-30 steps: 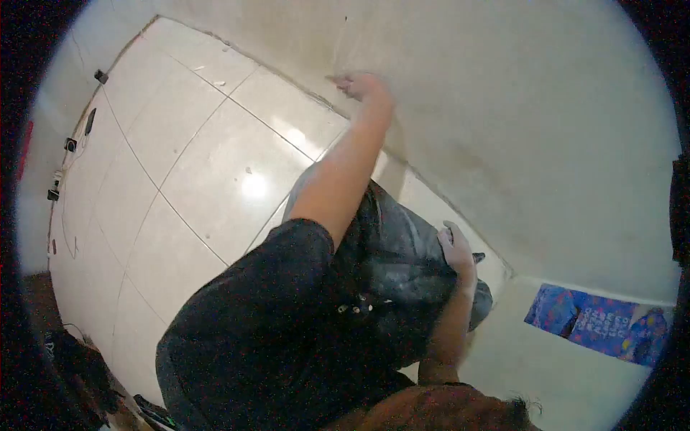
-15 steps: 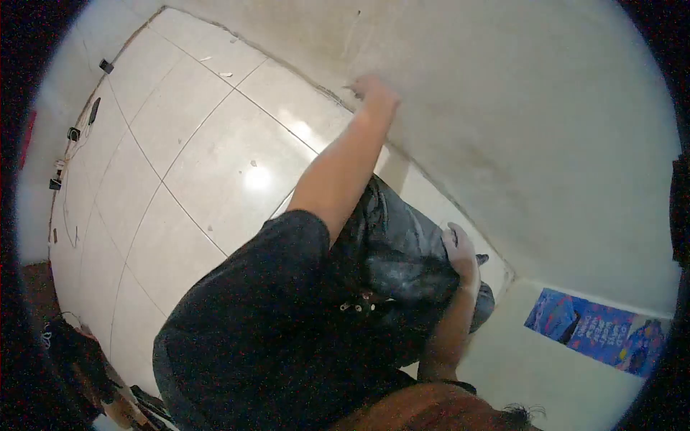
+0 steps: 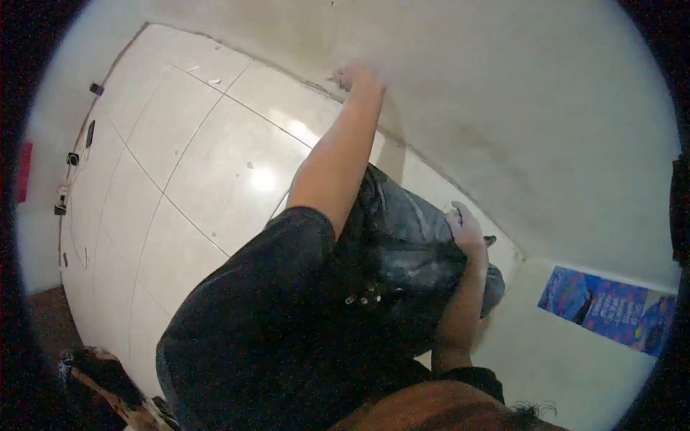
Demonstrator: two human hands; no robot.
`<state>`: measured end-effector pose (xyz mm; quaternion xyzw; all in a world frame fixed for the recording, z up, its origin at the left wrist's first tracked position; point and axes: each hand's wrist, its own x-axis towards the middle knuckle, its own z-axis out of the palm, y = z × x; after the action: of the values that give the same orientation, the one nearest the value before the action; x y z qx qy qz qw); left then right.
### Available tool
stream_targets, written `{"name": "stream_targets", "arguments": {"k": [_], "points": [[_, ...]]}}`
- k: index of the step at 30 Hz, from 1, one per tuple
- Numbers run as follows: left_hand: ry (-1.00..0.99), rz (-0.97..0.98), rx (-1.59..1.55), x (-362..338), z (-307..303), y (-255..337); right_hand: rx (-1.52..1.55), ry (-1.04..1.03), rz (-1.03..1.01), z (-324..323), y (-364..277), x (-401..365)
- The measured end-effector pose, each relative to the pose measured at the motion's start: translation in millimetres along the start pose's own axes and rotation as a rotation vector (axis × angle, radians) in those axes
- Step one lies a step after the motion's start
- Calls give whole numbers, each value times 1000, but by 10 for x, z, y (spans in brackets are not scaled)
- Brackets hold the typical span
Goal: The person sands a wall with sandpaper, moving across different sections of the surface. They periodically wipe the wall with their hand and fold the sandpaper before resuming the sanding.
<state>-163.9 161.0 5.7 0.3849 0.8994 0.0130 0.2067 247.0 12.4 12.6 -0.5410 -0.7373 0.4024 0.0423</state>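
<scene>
My left hand (image 3: 353,75) reaches forward on an outstretched arm to the pale wall (image 3: 460,86), low down near the floor joint. It is blurred, with the fingers bent together against the wall. A small dark-edged thing pokes out at the fingertips, too small to name. My right hand (image 3: 467,228) lies open over my bent knee, whitish with dust, its fingers loosely curved. It rests on dark trousers (image 3: 410,237) streaked with white dust. Beyond that hand, the tip of something dark (image 3: 490,241) shows, perhaps footwear.
Glossy pale floor tiles (image 3: 215,165) spread out on the left. Small white scraps (image 3: 214,82) lie on them. Black plugs (image 3: 72,159) and cables line the left wall. A blue printed poster (image 3: 611,309) hangs on the right wall. Dark items (image 3: 108,381) lie at lower left.
The view has shifted a little. My left hand stays at the wall and appears slightly farther up and left. My right hand still rests on the knee.
</scene>
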Motion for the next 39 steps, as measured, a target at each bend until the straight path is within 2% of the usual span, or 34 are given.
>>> {"name": "stream_targets", "arguments": {"k": [2, 5, 8, 11, 14, 17, 18, 19, 20, 23, 26, 29, 32, 38, 39], "points": [[0, 16, -18, -3, 52, -47, -6, 15, 28, -14, 18, 27], [18, 57, -21, -203, 21, -10, -19, 283, -195, 83, 338, 34], [31, 79, -33, -252, -10, 95, 292, 322, -99, 9, 67, -10], [30, 85, -87, -124, 24, 7, 98, 390, -147, -2, 106, 73], [45, 110, -116, -121, 61, 1, 142, 375, -139, 0, 215, 76], [88, 156, -131, -99, 135, 37, 48, 431, -31, -131, -120, -40], [103, 176, -139, -50, 178, 16, 51, 492, -143, -5, 270, 125], [122, 197, -167, 28, 192, -51, 157, 503, -170, 19, 496, 220], [132, 218, -194, 93, 210, -87, 264, 513, -198, 43, 719, 313], [156, 261, -287, 194, 256, -176, 804, 464, -2, -128, 97, 124], [162, 295, -331, 216, 216, -21, 1058, 471, -101, -108, 291, 146], [166, 315, -360, 282, 174, 41, 1053, 421, 0, -225, 91, 121], [170, 319, -386, 273, 177, -16, 1140, 425, -57, -264, -89, 29], [177, 338, -417, 239, 201, 14, 1018, 430, -59, -130, 399, 168], [179, 343, -425, 230, 225, -9, 1032, 419, -67, -116, 276, 96]]}}
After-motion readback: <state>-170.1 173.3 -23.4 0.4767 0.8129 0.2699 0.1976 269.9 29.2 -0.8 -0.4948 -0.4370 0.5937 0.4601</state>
